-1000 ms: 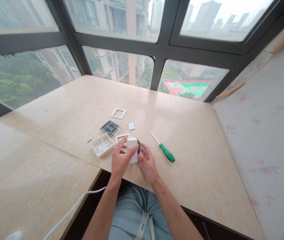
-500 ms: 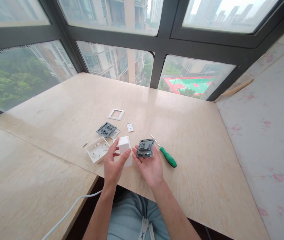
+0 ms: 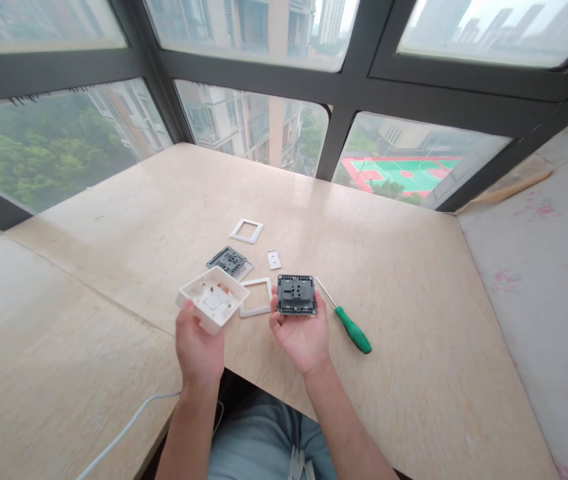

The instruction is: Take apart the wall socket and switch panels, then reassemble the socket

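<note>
My left hand (image 3: 199,337) grips a white square wall mounting box (image 3: 214,303) by its near left side, thumb at the rim. The box tilts with its open side up, showing small fittings inside. My right hand (image 3: 304,337) is palm up, fingers curled around a dark grey square wall-socket module (image 3: 297,293), its slotted rear face showing. A white square frame (image 3: 255,313) lies on the table between the two hands. A screwdriver (image 3: 353,330) with a green handle rests just right of my right hand, its shaft pointing up and left.
Farther back lie another white frame (image 3: 247,231), a small white plate (image 3: 274,259) and a second grey module (image 3: 229,260) overlapping a white piece. A white cable (image 3: 129,427) runs over the table's left front edge. Windows (image 3: 264,127) border the back; a flowered wall (image 3: 539,287) stands at right.
My left hand has moved left; a white block it held is gone from view, and it now holds the box raised off the table. The right-hand module has turned more level.
</note>
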A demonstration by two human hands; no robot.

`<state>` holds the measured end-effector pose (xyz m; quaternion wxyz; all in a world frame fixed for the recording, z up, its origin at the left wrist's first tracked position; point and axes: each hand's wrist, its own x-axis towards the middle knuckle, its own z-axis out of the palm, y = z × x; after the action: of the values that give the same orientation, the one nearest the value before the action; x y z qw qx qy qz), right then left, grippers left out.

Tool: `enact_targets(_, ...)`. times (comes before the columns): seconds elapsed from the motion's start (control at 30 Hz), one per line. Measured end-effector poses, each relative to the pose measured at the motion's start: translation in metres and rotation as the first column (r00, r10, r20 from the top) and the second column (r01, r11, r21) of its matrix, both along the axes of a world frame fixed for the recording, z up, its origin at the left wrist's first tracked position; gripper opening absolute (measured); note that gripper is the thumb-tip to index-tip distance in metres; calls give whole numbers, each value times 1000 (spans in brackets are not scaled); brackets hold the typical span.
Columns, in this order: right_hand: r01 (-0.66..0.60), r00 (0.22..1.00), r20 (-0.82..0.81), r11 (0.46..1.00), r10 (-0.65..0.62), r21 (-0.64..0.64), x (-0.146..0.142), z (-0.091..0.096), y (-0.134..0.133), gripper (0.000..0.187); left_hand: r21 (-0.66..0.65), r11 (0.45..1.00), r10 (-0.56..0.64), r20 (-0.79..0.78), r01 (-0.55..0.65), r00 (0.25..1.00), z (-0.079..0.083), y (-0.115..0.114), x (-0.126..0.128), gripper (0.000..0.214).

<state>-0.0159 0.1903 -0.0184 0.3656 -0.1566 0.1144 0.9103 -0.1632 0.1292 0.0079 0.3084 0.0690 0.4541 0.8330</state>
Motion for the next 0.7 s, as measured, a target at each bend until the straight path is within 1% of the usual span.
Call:
enact_targets(0.1,-23,1000,11,1000,23,1,-5,-1,0,61,65,996,-73,190,62,979,7,-5,-14,44)
enact_targets(0.2,-52,999,18,998,52,45,-9,-2,-1,61,45,997,-67,251,58,966,8,-12,-24,44)
enact_targets(0.3,-23,996,88,999,20,35,-13,-6,-1,60,-15,1000,-2,226,5,974,6,-19,-32,34)
enact_targets(0.4,-16,991,137,998,8,53,-14,-13,-2,56,-83,993,100,181,-86,978,4,-25,-43,25)
enact_targets(0.53,-39,988,153,991,19,129,-14,-20,-3,54,-174,962,231,96,-212,968,1,-35,-60,26)
enact_targets(0.6,-52,986,164,985,25,164,-13,-22,-4,54,-201,950,257,79,-237,963,-3,-40,-66,29)
enact_targets(0.7,-58,982,190,980,21,192,-12,-23,-3,56,-206,948,267,97,-243,959,-12,-46,-72,30)
